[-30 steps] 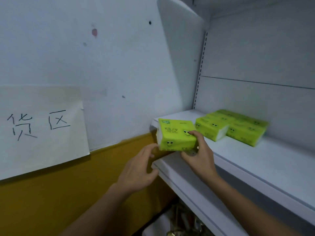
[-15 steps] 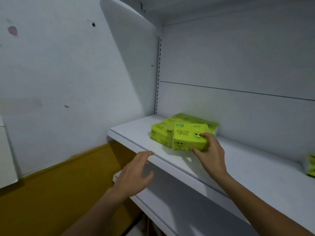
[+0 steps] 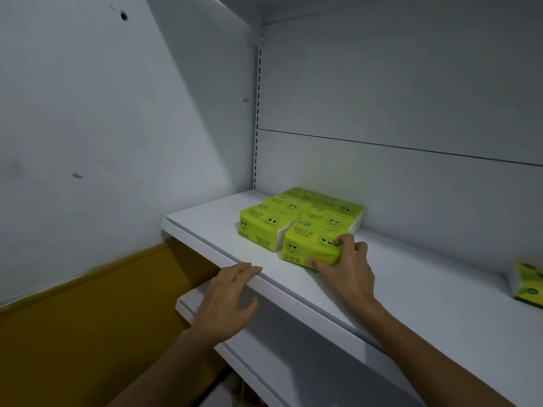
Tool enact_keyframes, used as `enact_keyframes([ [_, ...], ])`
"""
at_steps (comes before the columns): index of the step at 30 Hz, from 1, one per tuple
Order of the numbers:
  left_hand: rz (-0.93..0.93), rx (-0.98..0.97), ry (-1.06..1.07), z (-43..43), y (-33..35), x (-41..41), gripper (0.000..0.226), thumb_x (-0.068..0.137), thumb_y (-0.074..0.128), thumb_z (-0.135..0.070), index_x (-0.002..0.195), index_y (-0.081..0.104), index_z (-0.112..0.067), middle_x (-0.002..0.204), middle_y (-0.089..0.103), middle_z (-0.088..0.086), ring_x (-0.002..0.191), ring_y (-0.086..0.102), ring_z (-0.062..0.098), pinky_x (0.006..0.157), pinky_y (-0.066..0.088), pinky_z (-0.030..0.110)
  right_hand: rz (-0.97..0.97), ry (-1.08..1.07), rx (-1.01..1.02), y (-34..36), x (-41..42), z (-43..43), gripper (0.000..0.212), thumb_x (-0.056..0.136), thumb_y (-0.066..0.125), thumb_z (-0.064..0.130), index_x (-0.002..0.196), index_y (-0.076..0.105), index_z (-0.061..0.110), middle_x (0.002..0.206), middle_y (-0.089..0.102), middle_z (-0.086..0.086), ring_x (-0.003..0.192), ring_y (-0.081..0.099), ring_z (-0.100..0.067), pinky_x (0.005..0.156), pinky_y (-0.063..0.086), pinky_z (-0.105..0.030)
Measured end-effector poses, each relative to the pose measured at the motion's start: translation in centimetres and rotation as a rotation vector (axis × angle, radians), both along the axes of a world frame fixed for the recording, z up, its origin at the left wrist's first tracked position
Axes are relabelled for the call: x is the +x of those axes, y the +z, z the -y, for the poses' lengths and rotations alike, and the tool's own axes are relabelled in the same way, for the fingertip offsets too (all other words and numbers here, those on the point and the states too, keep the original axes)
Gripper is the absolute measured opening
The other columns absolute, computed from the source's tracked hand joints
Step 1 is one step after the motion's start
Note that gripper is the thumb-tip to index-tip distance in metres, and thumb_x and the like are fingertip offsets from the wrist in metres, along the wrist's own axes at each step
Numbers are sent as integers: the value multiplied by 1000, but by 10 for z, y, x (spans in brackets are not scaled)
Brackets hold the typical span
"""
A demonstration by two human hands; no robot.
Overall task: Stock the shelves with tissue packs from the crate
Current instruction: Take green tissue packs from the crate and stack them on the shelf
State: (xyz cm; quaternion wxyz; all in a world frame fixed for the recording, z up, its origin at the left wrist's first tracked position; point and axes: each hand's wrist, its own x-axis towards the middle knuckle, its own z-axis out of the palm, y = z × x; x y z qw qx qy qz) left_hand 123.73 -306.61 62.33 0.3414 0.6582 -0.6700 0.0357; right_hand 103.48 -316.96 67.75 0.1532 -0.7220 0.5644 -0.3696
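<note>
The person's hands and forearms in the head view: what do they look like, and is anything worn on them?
Nothing is worn. The left hand and the right hand have no gloves, and no ring, watch or bracelet shows. The left forearm and the right forearm are uncovered down to the picture's lower edge; no sleeve comes into view.

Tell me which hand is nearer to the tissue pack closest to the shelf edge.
Right. The right hand grips that tissue pack; the left hand rests on the shelf edge, apart from it.
</note>
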Motion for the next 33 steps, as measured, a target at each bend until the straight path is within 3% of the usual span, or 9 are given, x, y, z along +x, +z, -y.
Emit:
enact_keyframes([
  [11, 5, 43, 10, 1, 2, -1, 73, 69, 28, -56, 132, 49, -26, 137, 43, -2, 125, 37, 15, 101, 28, 25, -98, 110, -32, 1, 8, 3, 50, 83, 64, 42, 125, 44, 24, 120, 40, -8, 100, 57, -33, 83, 44, -36],
  [19, -19, 58, -20, -6, 3, -1, 61, 76, 41, -43, 133, 47, -25, 139, 40, -2, 127, 35, 13, 102, 25, 22, -107, 78, -37, 3, 8, 0, 64, 76, 69, 48, 130, 41, 27, 122, 39, -7, 110, 50, -31, 86, 43, -37],
  [23, -32, 65, 7, -17, 2, 7, 60, 76, 42, -39, 134, 46, -25, 137, 40, -1, 126, 35, 14, 104, 29, 26, -93, 62, -196, 9, 11, -11, 64, 78, 70, 42, 133, 46, 22, 122, 44, -13, 114, 47, -32, 89, 40, -40],
  [26, -36, 59, 18, -32, 0, 17, 61, 76, 39, -43, 133, 46, -24, 134, 42, -1, 123, 36, 12, 98, 24, 16, -81, 100, -331, 13, 27, -26, 60, 77, 72, 34, 129, 52, 13, 118, 51, -16, 111, 50, -35, 86, 41, -42],
  [30, -83, 93, 61, -61, -9, 37, 50, 81, 48, -33, 130, 49, -22, 132, 43, -2, 122, 37, 11, 96, 23, 16, -57, 231, -471, 10, 66, -51, 57, 74, 54, 39, 119, 59, 6, 109, 57, -20, 99, 56, -39, 83, 45, -45],
  [33, -103, 104, 140, -95, -26, 63, 44, 82, 52, -26, 125, 54, -17, 129, 48, 2, 120, 43, 17, 92, 29, 20, -62, 371, -458, -3, 106, -71, 58, 76, 48, 38, 122, 57, 5, 112, 56, -21, 103, 55, -38, 86, 45, -43],
])
